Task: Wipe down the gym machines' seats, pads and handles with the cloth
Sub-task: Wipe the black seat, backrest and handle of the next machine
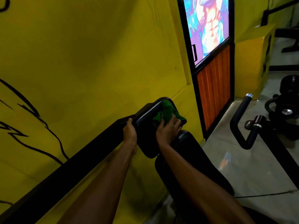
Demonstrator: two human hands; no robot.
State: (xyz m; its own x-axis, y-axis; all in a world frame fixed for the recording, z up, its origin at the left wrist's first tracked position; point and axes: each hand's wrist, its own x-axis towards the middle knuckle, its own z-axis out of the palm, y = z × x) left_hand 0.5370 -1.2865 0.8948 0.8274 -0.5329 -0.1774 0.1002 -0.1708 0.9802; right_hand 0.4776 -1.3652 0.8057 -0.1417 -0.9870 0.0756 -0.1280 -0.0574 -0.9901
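Observation:
A black padded pad (148, 115) sits at the end of a long black machine bar (68, 172), close to the yellow wall. My left hand (130, 133) grips the pad's left edge where it meets the bar. My right hand (168, 128) presses a green cloth (166, 110) onto the pad's upper face, fingers closed on the cloth. A second, longer black pad (194, 159) runs down below my right forearm. To the right stands a curved black handle (239, 125) with a chrome end cap.
The yellow wall (89, 62) with black drawn lines fills the left. A black-framed door (213, 81) with orange slats and a bright poster stands ahead. Black weights and kettlebells (284, 107) lie on the pale tiled floor (250, 167) at the right.

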